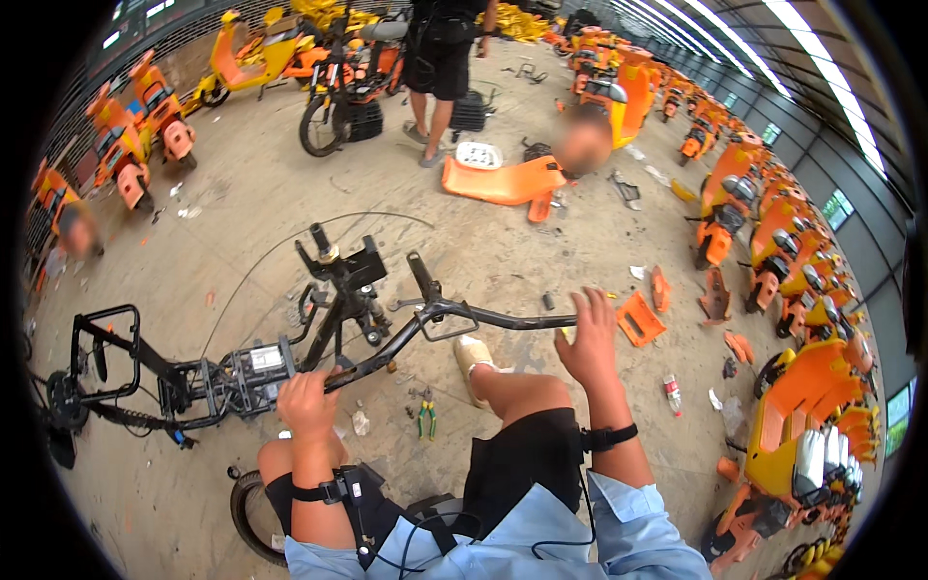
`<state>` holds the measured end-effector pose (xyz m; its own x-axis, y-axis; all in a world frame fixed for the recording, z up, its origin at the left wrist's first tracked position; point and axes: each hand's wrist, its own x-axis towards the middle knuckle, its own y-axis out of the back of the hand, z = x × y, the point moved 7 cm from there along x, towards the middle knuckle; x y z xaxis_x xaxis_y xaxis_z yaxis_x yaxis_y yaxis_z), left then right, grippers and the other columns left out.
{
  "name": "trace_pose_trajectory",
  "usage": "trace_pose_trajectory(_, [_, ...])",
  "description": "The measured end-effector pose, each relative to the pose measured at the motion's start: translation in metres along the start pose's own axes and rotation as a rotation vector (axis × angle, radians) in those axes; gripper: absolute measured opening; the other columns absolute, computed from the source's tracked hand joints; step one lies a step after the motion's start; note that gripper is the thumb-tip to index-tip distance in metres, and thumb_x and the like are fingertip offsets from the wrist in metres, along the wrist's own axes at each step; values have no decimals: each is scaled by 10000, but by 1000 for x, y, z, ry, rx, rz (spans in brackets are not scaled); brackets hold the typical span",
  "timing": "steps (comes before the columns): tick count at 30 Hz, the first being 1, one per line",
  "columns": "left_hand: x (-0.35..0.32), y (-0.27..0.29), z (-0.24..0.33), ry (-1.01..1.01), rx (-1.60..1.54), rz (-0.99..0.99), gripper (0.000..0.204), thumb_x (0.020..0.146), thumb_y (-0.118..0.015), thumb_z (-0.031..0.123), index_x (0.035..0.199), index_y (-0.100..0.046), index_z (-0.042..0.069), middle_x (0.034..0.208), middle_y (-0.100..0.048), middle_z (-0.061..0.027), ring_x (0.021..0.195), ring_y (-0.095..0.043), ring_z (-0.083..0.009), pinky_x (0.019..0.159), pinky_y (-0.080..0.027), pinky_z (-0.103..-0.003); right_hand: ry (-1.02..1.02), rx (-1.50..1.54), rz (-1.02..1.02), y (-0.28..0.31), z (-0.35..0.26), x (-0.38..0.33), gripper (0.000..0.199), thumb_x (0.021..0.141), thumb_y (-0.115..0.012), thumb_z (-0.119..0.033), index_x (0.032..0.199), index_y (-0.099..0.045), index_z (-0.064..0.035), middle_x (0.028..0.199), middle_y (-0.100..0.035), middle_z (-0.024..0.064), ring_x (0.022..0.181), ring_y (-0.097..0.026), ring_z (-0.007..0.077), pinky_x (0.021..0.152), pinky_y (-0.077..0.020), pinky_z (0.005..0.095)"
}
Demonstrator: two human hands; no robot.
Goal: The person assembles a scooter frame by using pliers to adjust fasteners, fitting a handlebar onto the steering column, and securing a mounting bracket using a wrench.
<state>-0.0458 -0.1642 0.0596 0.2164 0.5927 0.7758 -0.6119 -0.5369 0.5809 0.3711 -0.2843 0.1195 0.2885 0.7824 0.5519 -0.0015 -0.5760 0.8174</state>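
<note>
A bare black handlebar (498, 319) with a short stem (422, 274) is held across in front of me. Around its left end, my left hand (307, 401) is closed. My right hand (588, 343) is at the other end, fingers stretched upward and thumb apart, the palm seemingly against the bar's tip. Left of the handlebar stands a stripped black scooter frame (174, 377). Its front tube (338, 314) rises beside the bar, and a boxy unit with a pale label (263, 361) sits on its middle.
Green-handled pliers (426, 418) lie by my foot (474, 360). Orange panels (638, 319), a bottle (672, 394) and a loose wheel (253, 517) are around me. A large orange body panel (503, 181) lies ahead near a standing person (445, 53). Rows of orange scooters (730, 203) line the right.
</note>
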Motion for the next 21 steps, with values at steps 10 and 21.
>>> trace_pose_trajectory(10, [8, 23, 6, -9, -113, 345, 229, 738, -817, 32, 755, -593, 74, 678, -600, -81, 607, -569, -303, 594, -436, -411, 294, -92, 368, 83, -67, 9, 246, 709, -675, -75, 933, -672, -178, 794, -592, -26, 806, -573, 196, 793, -415, 361])
trace_pose_trajectory(21, [-15, 26, -77, 336, -44, 422, 249, 837, -730, 84, 745, -501, 48, 717, -502, -127, 680, -485, -326, 624, -384, -432, 528, 1, 634, 83, -158, 32, 293, 663, -677, -85, 916, -726, -224, 784, -578, -56, 799, -565, 168, 760, -392, 356])
